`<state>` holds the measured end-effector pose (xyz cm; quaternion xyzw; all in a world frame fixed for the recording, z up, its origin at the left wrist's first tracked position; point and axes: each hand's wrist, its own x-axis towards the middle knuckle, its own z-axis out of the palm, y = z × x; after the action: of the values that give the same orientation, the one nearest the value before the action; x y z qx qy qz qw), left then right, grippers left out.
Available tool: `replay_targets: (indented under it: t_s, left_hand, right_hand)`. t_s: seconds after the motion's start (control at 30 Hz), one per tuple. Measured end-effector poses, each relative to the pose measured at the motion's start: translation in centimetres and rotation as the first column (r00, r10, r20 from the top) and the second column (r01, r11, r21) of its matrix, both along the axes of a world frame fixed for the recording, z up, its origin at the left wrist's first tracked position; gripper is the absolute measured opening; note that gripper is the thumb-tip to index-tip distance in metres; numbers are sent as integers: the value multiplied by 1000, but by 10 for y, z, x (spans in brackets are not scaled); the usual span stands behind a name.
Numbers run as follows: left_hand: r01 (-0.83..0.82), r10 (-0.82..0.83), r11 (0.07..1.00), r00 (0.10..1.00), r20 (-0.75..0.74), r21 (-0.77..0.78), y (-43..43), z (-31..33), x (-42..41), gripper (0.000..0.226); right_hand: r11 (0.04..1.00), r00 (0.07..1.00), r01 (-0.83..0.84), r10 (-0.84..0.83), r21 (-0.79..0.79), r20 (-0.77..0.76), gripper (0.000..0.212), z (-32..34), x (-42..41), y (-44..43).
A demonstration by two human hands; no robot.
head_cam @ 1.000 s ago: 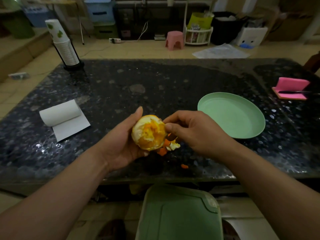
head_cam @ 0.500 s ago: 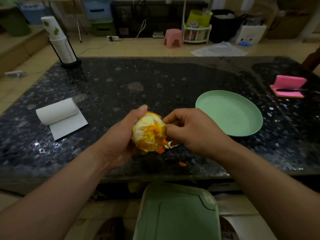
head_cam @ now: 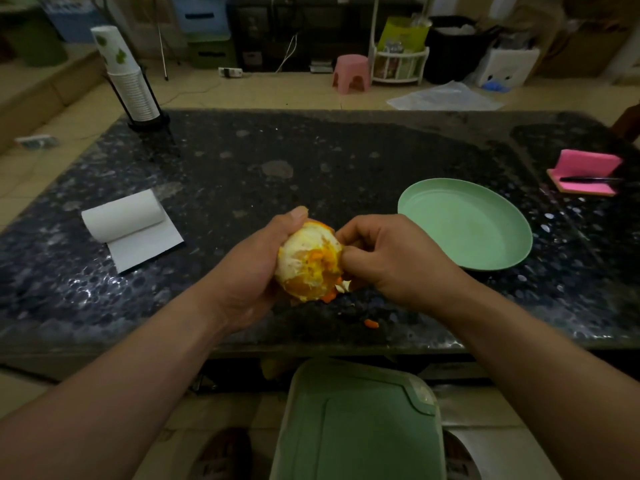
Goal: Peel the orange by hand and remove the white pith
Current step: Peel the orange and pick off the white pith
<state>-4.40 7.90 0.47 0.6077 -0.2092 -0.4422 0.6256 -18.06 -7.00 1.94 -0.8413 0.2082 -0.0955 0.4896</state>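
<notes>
1. I see the orange [head_cam: 306, 265] in the middle of the frame. It is held up just over the near edge of the table [head_cam: 346, 161], not resting on it.
2. The left hand [head_cam: 249, 271] wraps round the left side of the orange and holds it tight.
3. The right hand [head_cam: 398, 261] is curled up small against the right side of the orange. Its thumb and fingers pinch the peel [head_cam: 341, 287] there. I cannot see how much peel they have.
4. Here is what changed. A second ago the left thumb stood up beside the orange. Now it lies over the top.
5. The orange has turned a little too. More white pith faces me now, and less of the juicy part shows.
6. The right hand has moved in closer and grips higher on the fruit than before.
7. A bit of peel still hangs under the orange. One small scrap [head_cam: 371, 323] lies on the table just below and to the right, in the same spot as before.
8. I think most of the skin is off. The turn gives the right hand a new patch to pull, so the job is down to the last peel and the pith.
9. The plate [head_cam: 464, 223] sits to the right of the middle, near the right hand but not touching it. I guess the clean fruit goes there later
</notes>
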Motion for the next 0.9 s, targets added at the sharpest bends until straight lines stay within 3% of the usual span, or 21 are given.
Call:
replay_targets:
  t_s: [0.23, 0.4, 0.73, 0.9]
  left_hand:
    - [9, -9, 1000, 1000, -25, -2, 3, -1, 9, 53]
    - [22, -23, 1000, 999, -30, -17, 2, -1, 5, 54]
    - [20, -19, 1000, 997, -75, 14, 1, 3, 1, 53]
    - [43, -40, 995, 999, -31, 95, -2, 6, -1, 68]
  right_hand:
    - [986, 998, -65, 60, 154, 31, 12, -2, -3, -3]
    - [994, 998, -34, 29, 105, 47, 18, -4, 0, -5]
    - [939, 996, -61, 37, 339, 76, 13, -12, 0, -11]
    - [998, 999, -17, 15, 57, 48, 13, -8, -2, -11]
